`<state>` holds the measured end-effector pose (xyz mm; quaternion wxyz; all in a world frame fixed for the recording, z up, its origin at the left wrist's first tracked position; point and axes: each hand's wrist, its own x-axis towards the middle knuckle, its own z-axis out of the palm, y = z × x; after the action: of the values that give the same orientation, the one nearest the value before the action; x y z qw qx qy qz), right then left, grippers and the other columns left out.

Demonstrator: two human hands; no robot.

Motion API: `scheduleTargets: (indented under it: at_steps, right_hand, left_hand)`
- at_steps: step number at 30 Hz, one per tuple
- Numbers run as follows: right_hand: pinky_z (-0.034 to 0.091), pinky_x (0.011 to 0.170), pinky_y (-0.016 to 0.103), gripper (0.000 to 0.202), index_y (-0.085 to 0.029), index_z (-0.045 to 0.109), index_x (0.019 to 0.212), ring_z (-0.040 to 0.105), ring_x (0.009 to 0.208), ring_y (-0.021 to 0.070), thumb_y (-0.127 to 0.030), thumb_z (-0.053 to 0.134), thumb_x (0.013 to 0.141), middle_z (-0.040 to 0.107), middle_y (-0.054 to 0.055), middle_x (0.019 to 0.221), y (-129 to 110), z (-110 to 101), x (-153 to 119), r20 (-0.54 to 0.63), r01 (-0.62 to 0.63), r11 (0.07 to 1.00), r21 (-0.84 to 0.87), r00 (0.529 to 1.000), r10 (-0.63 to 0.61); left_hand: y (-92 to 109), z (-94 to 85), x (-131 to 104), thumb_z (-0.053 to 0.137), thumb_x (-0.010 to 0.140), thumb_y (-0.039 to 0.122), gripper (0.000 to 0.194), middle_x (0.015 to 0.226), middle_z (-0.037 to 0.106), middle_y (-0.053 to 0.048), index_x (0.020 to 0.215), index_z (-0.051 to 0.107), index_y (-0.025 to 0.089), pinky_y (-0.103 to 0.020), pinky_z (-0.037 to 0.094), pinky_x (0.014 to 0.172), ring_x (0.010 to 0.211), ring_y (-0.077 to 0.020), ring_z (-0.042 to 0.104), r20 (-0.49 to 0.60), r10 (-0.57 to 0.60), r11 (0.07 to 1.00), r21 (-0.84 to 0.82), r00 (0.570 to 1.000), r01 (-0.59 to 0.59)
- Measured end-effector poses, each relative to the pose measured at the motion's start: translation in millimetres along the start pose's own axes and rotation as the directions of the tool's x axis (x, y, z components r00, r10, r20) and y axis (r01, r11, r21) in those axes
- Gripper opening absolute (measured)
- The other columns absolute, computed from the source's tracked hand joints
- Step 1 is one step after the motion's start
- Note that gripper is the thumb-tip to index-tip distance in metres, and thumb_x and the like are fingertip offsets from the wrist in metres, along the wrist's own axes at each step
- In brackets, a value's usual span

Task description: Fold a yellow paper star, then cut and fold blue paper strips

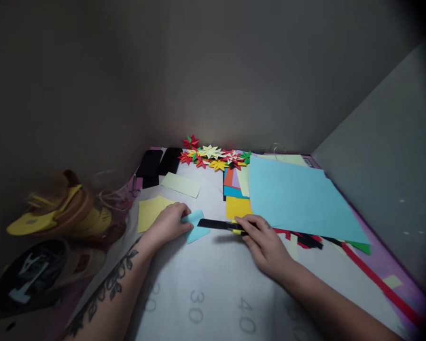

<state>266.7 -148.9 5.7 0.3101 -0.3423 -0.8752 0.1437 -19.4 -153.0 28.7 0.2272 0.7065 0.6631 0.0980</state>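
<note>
My left hand (172, 221) is closed on a small piece of light blue paper (198, 232), pinching its left side between thumb and fingers just above the white mat (199, 274). In my right hand (264, 241) is a utility knife (230, 226), black with yellow parts. Its long dark blade (211, 223) points left, and the tip lies over the light blue paper; whether it touches the paper I cannot tell. Yellow paper (151, 213) lies beside my left hand, and a pale green strip (181, 184) lies behind it.
Folded paper stars (210, 151) line the back. Large light blue sheets (298, 194) cover the right side, with red and black scraps (301, 239) below. Two dark phones (151, 163) and small scissors (135, 189) lie back left. Cups or containers (81, 208) stand at the left.
</note>
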Motion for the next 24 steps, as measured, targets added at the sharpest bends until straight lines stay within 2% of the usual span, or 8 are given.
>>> scheduleTargets:
  at_steps: [3,9,12,14,15,17,20,24]
  right_hand:
    - [0.047,0.087,0.038,0.048,-0.025,0.042,0.133,0.051,0.106,0.0227,-0.01,0.042,0.088,0.049,0.01,0.111,3,-1,0,-0.094,-0.027,0.999,0.047,0.995,0.031]
    - [0.047,0.087,0.038,0.047,-0.026,0.042,0.133,0.052,0.104,0.0224,-0.011,0.042,0.088,0.05,0.01,0.111,3,-2,-1,-0.149,-0.043,0.997,0.072,0.987,0.053]
    - [0.046,0.086,0.038,0.05,-0.027,0.04,0.134,0.051,0.103,0.0222,-0.009,0.043,0.088,0.049,0.009,0.111,2,-3,-1,-0.184,-0.047,0.996,0.074,0.981,0.06]
    - [0.045,0.086,0.038,0.051,-0.027,0.039,0.134,0.05,0.103,0.0223,-0.008,0.043,0.087,0.049,0.009,0.11,3,-2,0,-0.219,-0.059,0.997,0.056,0.973,0.07]
    - [0.045,0.086,0.038,0.051,-0.026,0.04,0.134,0.05,0.103,0.0226,-0.008,0.043,0.087,0.049,0.01,0.11,4,-2,0,-0.224,-0.069,0.997,0.032,0.972,0.075]
    - [0.045,0.086,0.039,0.048,-0.022,0.042,0.132,0.05,0.101,0.0234,-0.008,0.044,0.086,0.05,0.011,0.108,7,-1,1,-0.202,-0.09,0.994,-0.061,0.976,0.076]
    - [0.044,0.083,0.041,0.042,-0.016,0.05,0.126,0.051,0.097,0.0251,-0.009,0.046,0.085,0.054,0.012,0.104,11,1,2,-0.137,-0.079,0.966,-0.247,0.989,0.046]
    - [0.043,0.08,0.042,0.04,-0.012,0.056,0.119,0.051,0.094,0.0262,-0.006,0.046,0.081,0.057,0.013,0.103,17,-3,1,-0.062,-0.065,0.903,-0.424,0.997,0.043]
  left_hand:
    - [4,1.5,-3,0.057,0.067,0.023,0.013,0.085,0.057,-0.003,0.08,0.055,0.02,-0.029,0.039,0.068,0.081,-0.0197,0.053,-0.052,0.061,0.998,-0.03,0.997,-0.063]
    - [12,6.8,-10,0.051,0.068,0.013,0.021,0.078,0.058,0.001,0.088,0.049,0.022,-0.026,0.036,0.057,0.067,-0.0152,0.052,-0.017,0.001,0.991,-0.133,1.0,-0.004]
    - [16,8.1,-14,0.048,0.077,0.015,0.017,0.084,0.06,-0.001,0.094,0.05,0.021,-0.027,0.041,0.065,0.074,-0.0154,0.055,-0.209,0.066,0.984,-0.151,0.976,-0.099]
    - [19,8.8,-17,0.043,0.084,0.016,0.017,0.091,0.061,-0.004,0.097,0.054,0.021,-0.031,0.042,0.073,0.084,-0.0179,0.055,-0.343,0.18,0.981,-0.004,0.922,-0.193]
    - [21,9.4,-18,0.041,0.087,0.016,0.02,0.095,0.062,-0.006,0.1,0.055,0.02,-0.033,0.042,0.076,0.088,-0.0196,0.054,-0.347,0.257,0.966,0.102,0.902,-0.236]
    - [26,10.7,-20,0.044,0.088,0.022,0.023,0.099,0.062,-0.008,0.107,0.057,0.021,-0.036,0.041,0.077,0.091,-0.0228,0.053,-0.206,0.388,0.907,0.259,0.898,-0.333]
    - [30,12.2,-22,0.053,0.084,0.043,0.036,0.104,0.061,-0.009,0.112,0.058,0.021,-0.039,0.043,0.075,0.091,-0.0252,0.053,0.006,0.451,0.861,0.259,0.892,-0.437]
    - [30,12.6,-21,0.042,0.09,0.035,0.029,0.107,0.059,-0.01,0.106,0.061,0.019,-0.041,0.042,0.084,0.097,-0.0241,0.052,-0.122,0.368,0.92,0.192,0.922,-0.342]
